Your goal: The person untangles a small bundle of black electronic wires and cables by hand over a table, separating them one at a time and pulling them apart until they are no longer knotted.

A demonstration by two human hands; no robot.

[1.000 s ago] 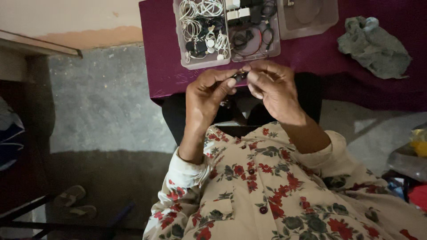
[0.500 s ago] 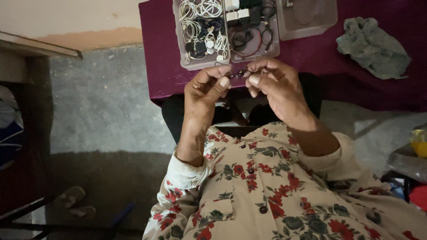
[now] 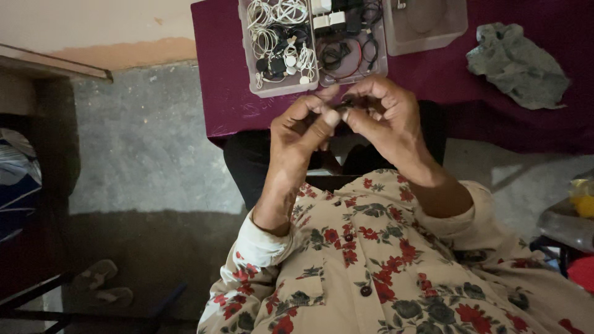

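Both hands, the left hand (image 3: 303,127) and right hand (image 3: 383,117), pinched one small dark part (image 3: 346,105); the box (image 3: 247,62) beside them was full of cables.

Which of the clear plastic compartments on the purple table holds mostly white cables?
The left compartment, full of white cables and earphones; the middle compartment holds mainly dark cables, and the right container looks nearly empty.

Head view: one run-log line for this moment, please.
left hand + right hand: pinch small dark part | above purple table | clear organizer box behind
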